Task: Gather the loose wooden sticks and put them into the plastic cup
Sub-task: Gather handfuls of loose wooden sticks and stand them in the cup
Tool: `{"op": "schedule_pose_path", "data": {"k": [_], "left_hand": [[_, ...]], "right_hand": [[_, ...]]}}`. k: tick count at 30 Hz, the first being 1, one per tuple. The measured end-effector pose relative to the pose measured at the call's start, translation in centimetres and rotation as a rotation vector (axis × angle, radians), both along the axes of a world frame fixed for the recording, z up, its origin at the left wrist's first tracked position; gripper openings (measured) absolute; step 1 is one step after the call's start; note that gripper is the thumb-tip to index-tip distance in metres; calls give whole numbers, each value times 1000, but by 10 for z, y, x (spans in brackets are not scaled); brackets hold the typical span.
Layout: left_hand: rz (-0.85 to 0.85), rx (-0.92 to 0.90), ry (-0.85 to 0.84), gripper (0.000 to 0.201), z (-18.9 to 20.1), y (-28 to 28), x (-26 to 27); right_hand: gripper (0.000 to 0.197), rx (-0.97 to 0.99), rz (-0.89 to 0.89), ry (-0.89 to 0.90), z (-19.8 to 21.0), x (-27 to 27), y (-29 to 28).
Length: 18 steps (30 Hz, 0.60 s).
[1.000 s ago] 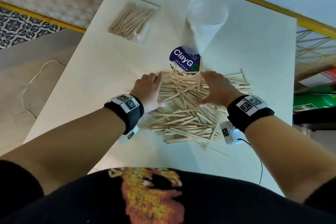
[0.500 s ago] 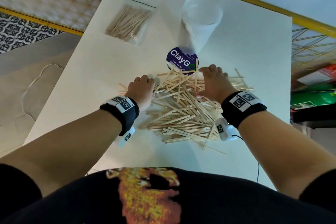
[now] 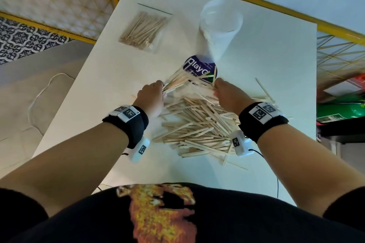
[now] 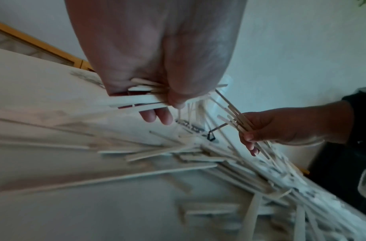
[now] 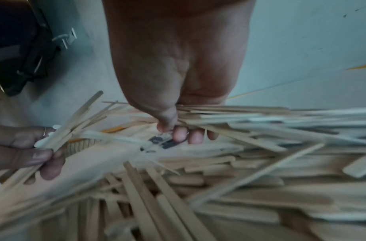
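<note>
A heap of loose wooden sticks (image 3: 197, 126) lies on the white table (image 3: 276, 61) in front of me. Behind it stands a tall clear plastic cup (image 3: 220, 25), with a round purple label (image 3: 194, 66) at its foot. My left hand (image 3: 153, 94) grips a fanned bunch of sticks (image 3: 177, 81) at the heap's far left; the left wrist view shows the fingers curled round that bunch (image 4: 141, 99). My right hand (image 3: 227, 94) grips another bunch (image 5: 229, 112) at the heap's far right. Both hands are just short of the cup.
A clear bag of thin sticks (image 3: 143, 29) lies at the table's far left. A few stray sticks (image 3: 264, 89) reach toward the right edge. A thin black cable (image 3: 262, 156) trails off the near right. A yellow rail (image 3: 276, 8) runs behind the table.
Both hands lay flat on the heap a second ago. They have since curled round bunches of sticks and raised them at the heap's far side, toward the cup.
</note>
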<state>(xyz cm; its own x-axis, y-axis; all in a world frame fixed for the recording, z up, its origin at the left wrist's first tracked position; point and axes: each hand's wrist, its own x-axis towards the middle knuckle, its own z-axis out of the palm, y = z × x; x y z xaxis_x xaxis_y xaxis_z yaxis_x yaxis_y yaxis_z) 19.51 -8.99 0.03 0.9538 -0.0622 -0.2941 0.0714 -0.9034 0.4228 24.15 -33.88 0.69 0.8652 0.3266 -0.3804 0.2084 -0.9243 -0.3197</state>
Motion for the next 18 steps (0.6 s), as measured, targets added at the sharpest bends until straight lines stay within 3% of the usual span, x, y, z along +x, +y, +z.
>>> {"op": "schedule_pose_path", "data": {"k": [4, 7, 14, 15, 17, 18], "left_hand": [[114, -296, -8, 10, 22, -7, -3], [129, -485, -5, 10, 39, -24, -5], [-17, -645, -94, 23, 42, -69, 2], [-48, -655, -114, 22, 42, -73, 3], [-98, -685, -161, 9, 42, -79, 5], [-102, -701, -170, 13, 43, -80, 4]], "right_hand": [[8, 277, -112, -34, 29, 6, 12], [13, 483, -263, -23, 57, 7, 26], [35, 949, -572, 46, 78, -4, 61], [32, 1018, -636, 65, 77, -5, 65], [7, 1043, -698, 70, 76, -7, 71], [21, 996, -714, 56, 74, -6, 73]]}}
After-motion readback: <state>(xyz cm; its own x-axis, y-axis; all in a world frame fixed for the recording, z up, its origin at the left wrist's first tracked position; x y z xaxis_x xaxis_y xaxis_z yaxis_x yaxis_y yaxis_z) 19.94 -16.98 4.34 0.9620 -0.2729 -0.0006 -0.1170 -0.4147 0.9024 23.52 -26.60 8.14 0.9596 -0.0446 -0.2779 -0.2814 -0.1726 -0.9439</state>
